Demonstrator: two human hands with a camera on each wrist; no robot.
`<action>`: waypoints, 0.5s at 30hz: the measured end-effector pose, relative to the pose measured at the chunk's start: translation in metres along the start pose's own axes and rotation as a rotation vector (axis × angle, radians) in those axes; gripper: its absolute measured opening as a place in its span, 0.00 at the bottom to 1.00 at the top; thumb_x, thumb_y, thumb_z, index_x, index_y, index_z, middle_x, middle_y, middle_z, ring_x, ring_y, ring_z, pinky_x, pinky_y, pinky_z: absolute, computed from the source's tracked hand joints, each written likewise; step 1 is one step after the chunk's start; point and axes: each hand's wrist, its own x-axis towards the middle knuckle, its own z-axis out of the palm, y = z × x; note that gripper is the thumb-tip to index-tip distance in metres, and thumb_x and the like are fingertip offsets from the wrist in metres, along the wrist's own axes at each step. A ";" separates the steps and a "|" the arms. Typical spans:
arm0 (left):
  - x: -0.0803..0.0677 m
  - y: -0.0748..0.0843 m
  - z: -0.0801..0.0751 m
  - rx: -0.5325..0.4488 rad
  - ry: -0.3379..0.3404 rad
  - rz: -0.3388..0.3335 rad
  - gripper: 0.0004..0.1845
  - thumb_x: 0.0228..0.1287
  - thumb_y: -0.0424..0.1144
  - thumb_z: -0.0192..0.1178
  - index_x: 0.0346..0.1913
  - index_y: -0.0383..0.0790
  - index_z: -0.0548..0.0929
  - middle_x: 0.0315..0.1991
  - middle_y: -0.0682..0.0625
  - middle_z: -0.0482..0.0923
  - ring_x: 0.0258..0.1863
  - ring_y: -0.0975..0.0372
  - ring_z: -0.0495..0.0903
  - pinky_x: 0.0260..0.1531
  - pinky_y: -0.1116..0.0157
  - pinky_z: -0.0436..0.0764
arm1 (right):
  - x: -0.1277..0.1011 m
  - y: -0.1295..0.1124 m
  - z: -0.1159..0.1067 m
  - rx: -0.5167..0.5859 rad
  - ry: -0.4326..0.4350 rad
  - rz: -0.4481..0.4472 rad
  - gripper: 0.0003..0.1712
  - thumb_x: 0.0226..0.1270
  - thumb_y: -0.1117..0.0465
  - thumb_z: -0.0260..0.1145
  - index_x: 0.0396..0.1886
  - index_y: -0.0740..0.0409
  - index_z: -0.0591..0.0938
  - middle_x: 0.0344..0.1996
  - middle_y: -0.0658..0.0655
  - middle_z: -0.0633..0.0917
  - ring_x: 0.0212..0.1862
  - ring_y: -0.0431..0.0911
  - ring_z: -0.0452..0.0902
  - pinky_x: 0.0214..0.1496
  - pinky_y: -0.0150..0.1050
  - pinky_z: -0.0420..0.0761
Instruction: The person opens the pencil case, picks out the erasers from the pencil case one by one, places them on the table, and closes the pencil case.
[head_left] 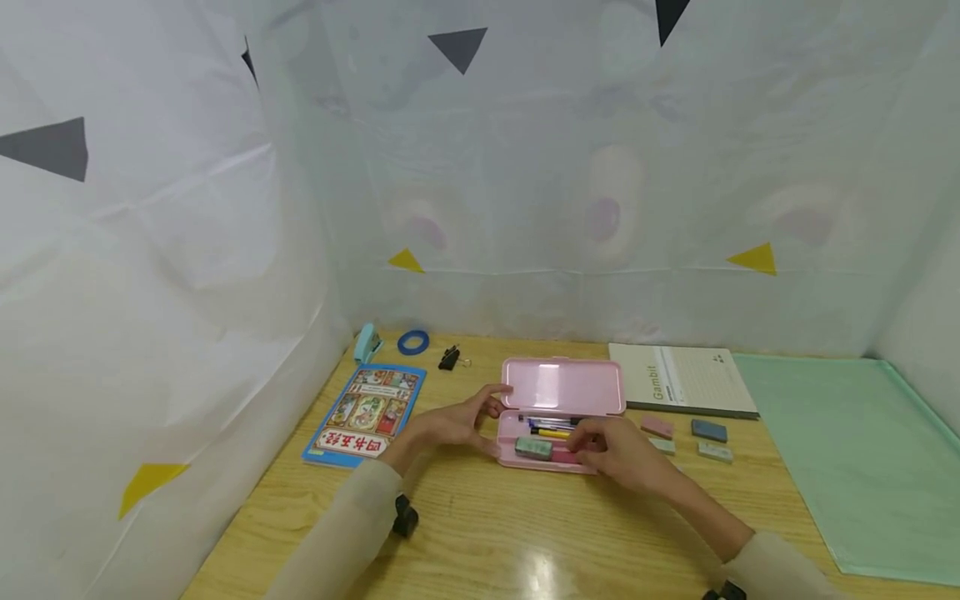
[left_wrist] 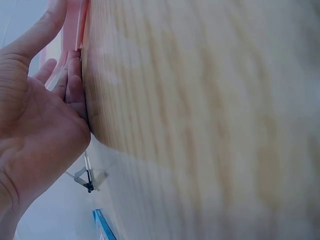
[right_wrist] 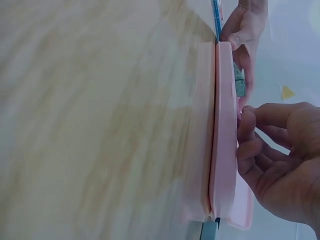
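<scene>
Pink plastic is what we are working at: an open pencil case [head_left: 555, 417] lying on the wooden table [head_left: 480, 533] with its lid up. We are steadying its left end with our left hand [head_left: 457, 423], fingers straight, while our right hand [head_left: 618, 450] is curling its fingers into the tray beside the green eraser [head_left: 534, 448] and pens [head_left: 551, 427].

Looks like a staged recording booth set up as a study desk, not a real office. White sheeting [head_left: 187, 250] with stuck-on triangles [head_left: 753, 258] walls in a wooden table [head_left: 525, 533]. Stationery lies about: pink pencil case [head_left: 562, 387], notebook [head_left: 682, 379], erasers [head_left: 708, 431], stapler [head_left: 367, 342], tape roll [head_left: 413, 341], green mat [head_left: 847, 450].
</scene>
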 end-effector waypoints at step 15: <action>-0.001 0.003 0.000 0.022 0.001 -0.007 0.54 0.61 0.38 0.77 0.81 0.57 0.51 0.63 0.47 0.67 0.65 0.57 0.66 0.73 0.52 0.62 | 0.002 -0.005 0.009 0.048 0.076 0.082 0.08 0.59 0.70 0.74 0.33 0.52 0.87 0.32 0.50 0.84 0.34 0.43 0.75 0.34 0.33 0.76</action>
